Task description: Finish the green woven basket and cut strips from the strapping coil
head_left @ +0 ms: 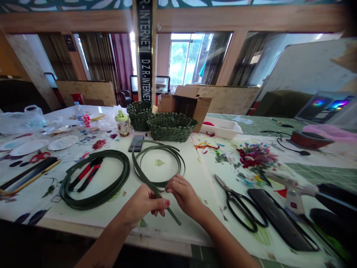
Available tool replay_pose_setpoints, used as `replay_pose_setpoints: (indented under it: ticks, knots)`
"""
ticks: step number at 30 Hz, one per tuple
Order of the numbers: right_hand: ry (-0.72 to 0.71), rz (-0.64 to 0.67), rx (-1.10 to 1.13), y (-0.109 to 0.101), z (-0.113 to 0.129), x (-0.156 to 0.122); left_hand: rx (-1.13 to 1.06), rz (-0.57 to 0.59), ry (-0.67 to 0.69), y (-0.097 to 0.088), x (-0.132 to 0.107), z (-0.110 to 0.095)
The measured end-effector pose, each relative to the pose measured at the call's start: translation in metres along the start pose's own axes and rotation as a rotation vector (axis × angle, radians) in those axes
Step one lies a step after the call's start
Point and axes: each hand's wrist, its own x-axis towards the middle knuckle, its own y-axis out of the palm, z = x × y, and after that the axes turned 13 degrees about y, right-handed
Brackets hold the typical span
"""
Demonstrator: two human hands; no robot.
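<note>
A flat dark green strip (140, 170) lies in loose loops on the table in front of me. My left hand (146, 204) is closed around it, thumb on top, and its cut end points down and to the right past my fingers. Just to the right, my right hand (182, 191) has its fingers pinched together at the near edge of the loops, on the strip; the fingertips are partly hidden. Left of my hands rests a thicker coil of green strip (122, 180), with red-handled pliers (88, 174) inside its ring.
Black-handled scissors (240, 203), a black case (280, 217) and a glue gun (292, 188) lie at the right. Behind the loops stand two woven green baskets (173, 128), a cup (122, 124) and a cardboard box (203, 111). White plates (63, 143) sit at the left.
</note>
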Motion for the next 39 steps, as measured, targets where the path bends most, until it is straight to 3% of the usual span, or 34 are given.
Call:
replay_pose_setpoints:
  ticks: [7,13,17,20,24,30,34,39]
  knots:
    - [-0.066,-0.012,-0.189,-0.011,-0.014,0.008,-0.051,0.132,-0.087,0.008,-0.005,-0.007]
    - [-0.094,-0.051,-0.37,-0.03,-0.04,0.014,-0.125,0.392,-0.198,0.017,-0.023,-0.021]
    - [-0.07,-0.053,-0.477,-0.044,-0.052,0.017,-0.159,0.448,-0.211,0.027,-0.026,-0.015]
    - [-0.076,-0.055,-0.532,-0.049,-0.049,0.013,-0.198,0.341,-0.188,0.025,-0.013,-0.001]
    - [-0.122,-0.026,-0.548,-0.049,-0.038,0.001,-0.261,0.141,-0.081,0.007,0.007,0.01]
    - [-0.055,-0.024,-0.335,-0.045,-0.022,-0.022,-0.47,-0.094,-0.035,-0.02,0.016,0.01]
    - [0.119,0.101,-0.241,-0.046,-0.006,-0.028,-0.366,-0.081,0.023,-0.021,0.016,0.01]
    - [0.338,0.262,-0.002,-0.048,0.023,-0.015,-0.186,0.068,0.019,-0.007,0.013,0.015]
